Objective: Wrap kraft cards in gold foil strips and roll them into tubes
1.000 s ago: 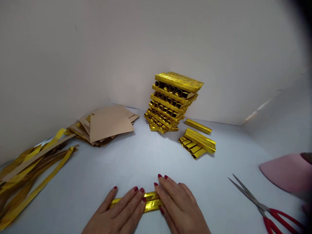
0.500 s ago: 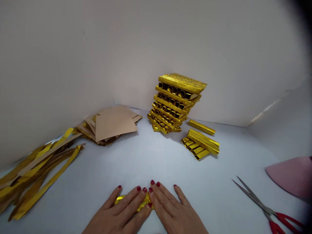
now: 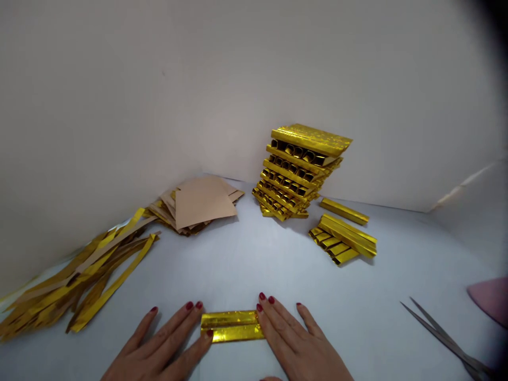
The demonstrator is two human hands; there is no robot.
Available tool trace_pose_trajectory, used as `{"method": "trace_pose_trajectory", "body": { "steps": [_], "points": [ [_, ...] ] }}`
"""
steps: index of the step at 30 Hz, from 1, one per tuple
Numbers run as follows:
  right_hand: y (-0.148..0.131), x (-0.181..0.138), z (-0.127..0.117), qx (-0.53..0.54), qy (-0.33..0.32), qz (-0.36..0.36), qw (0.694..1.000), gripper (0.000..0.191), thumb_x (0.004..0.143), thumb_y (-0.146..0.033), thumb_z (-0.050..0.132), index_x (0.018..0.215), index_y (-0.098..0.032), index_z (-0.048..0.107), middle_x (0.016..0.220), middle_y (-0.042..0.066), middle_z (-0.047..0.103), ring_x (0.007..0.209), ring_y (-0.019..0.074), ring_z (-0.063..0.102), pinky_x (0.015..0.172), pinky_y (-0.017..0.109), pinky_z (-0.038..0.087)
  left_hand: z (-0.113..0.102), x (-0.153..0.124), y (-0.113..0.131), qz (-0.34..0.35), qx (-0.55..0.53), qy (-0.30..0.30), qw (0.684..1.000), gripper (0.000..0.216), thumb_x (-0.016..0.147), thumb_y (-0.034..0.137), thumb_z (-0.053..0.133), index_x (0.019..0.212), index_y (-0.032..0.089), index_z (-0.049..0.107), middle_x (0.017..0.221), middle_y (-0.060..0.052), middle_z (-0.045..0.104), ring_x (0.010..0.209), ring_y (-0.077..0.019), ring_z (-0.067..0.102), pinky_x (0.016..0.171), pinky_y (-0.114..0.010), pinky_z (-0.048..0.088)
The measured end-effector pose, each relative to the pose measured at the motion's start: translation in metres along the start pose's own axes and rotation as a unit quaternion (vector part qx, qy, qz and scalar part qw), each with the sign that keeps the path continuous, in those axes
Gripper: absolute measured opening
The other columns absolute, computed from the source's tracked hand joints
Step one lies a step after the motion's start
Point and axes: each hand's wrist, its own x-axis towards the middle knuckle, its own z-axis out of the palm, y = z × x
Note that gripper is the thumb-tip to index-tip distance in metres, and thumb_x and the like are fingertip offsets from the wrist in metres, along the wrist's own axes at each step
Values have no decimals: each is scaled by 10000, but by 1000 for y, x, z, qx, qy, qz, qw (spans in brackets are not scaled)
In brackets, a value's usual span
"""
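Note:
A small folded gold foil piece (image 3: pixel 232 325) lies flat on the white table near the front edge. My left hand (image 3: pixel 159 350) lies flat with spread fingers, its fingertips touching the piece's left end. My right hand (image 3: pixel 299 344) also lies flat and open, fingertips pressing the right end. Both hands have red-painted nails. Neither hand grips anything.
A tall stack of folded gold pieces (image 3: pixel 301 169) stands at the back against the white wall. A smaller pile of gold pieces (image 3: pixel 344 239) lies to its right. Brown paper squares (image 3: pixel 200 203) and gold strips (image 3: pixel 79 280) lie left. Scissors (image 3: pixel 444 338) and a pink sheet (image 3: pixel 490 299) lie right.
My hands have slid apart from the middle of the gold piece to its two ends, uncovering it. The view has shifted slightly left.

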Motion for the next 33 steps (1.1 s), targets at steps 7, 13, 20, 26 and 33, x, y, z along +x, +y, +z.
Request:
{"method": "trace_pose_trajectory", "body": {
  "steps": [7, 13, 20, 26, 33],
  "points": [
    [1, 3, -6, -22, -26, -7, 999, 605, 990, -505, 184, 1153, -107, 609, 1189, 66, 625, 971, 194, 671, 661, 367, 547, -4, -10, -5, -53, -5, -22, 998, 435, 954, 299, 344, 1384, 332, 401, 1428, -60, 439, 1246, -224, 475, 918, -374, 422],
    [-1, 2, -5, -22, -22, -6, 999, 581, 997, -472, 182, 1168, -97, 593, 1199, 75, 618, 981, 200, 667, 662, 380, 547, -10, 7, 1, -72, -70, 47, 994, 352, 953, 350, 413, 1277, 268, 523, 1369, -27, 515, 1208, -204, 515, 988, -330, 403],
    [1, -1, 0, 1, 15, 9, 1000, 611, 950, -590, 271, 1134, -123, 619, 1165, 66, 660, 997, 192, 641, 700, 341, 495, -18, 44, 17, -100, -49, 101, 989, 279, 979, 316, 397, 1137, 203, 598, 1408, -66, 462, 1263, -219, 448, 1069, -370, 295],
    [-1, -10, 9, 48, 28, 25, 998, 562, 934, -575, 353, 1197, -137, 588, 1262, 67, 609, 1138, 188, 531, 835, 297, 440, 2, 79, 40, 38, -41, 55, 997, 369, 1017, 364, 345, 1241, 157, 552, 1270, -51, 602, 1157, -179, 538, 997, -280, 355],
    [2, -20, 6, 91, -30, 47, 994, 643, 926, -584, 367, 1397, -147, 382, 1316, 58, 562, 1197, 188, 499, 923, 306, 435, 16, 76, 37, 55, -46, 27, 997, 383, 1005, 339, 373, 1292, 130, 517, 1248, -65, 619, 1114, -215, 571, 926, -298, 396]
  ]
}}
